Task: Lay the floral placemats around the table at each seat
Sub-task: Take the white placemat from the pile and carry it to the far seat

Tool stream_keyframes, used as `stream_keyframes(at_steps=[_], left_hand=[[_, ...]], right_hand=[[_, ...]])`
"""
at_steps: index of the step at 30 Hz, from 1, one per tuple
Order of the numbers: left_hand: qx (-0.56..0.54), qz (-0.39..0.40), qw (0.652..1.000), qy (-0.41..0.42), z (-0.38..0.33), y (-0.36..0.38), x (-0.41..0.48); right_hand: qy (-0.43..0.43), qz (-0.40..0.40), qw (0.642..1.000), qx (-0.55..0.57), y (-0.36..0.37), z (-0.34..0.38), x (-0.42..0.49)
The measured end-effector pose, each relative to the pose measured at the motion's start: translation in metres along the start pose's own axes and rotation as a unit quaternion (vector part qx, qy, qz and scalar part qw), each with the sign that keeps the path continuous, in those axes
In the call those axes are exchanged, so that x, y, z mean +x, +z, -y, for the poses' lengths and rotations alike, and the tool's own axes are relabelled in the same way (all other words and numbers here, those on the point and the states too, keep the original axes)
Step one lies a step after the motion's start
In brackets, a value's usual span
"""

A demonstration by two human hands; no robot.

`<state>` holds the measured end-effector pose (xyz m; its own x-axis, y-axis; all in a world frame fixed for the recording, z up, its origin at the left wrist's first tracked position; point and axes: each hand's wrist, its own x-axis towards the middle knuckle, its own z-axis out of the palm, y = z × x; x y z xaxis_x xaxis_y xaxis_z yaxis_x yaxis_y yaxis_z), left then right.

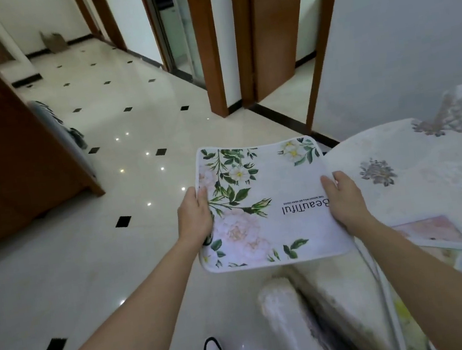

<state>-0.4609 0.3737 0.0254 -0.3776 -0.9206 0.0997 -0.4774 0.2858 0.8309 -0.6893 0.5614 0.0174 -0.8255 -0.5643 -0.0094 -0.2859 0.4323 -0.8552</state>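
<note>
Hands, L [196, 219] & R [344, 199], grip 1 floral placemat [265, 202] by opposite edges, beside table [430, 178].

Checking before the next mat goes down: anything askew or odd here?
Only orientation: the white floral placemat, held by the left hand and right hand mostly over the floor beside the cloth-covered table, has its "Beautiful" lettering upside down to the camera. No spills or damage show.

hidden: we see no fingers under placemat [265, 202] | cut off: worktop [418, 179] at right edge | blurred: mats [437, 231] there
</note>
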Motion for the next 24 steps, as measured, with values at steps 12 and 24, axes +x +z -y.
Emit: stream_keyframes(at_steps=[12,24], left_hand=[[-0.007,0.064,0.998,-0.012,0.095,-0.073,0.191],[-0.022,0.100,0.995,-0.007,0.102,-0.048,0.311]], right_hand=[[0.065,-0.031,0.997,-0.035,0.177,0.084,0.079],[0.091,-0.055,0.994,-0.035,0.221,0.108,0.166]])
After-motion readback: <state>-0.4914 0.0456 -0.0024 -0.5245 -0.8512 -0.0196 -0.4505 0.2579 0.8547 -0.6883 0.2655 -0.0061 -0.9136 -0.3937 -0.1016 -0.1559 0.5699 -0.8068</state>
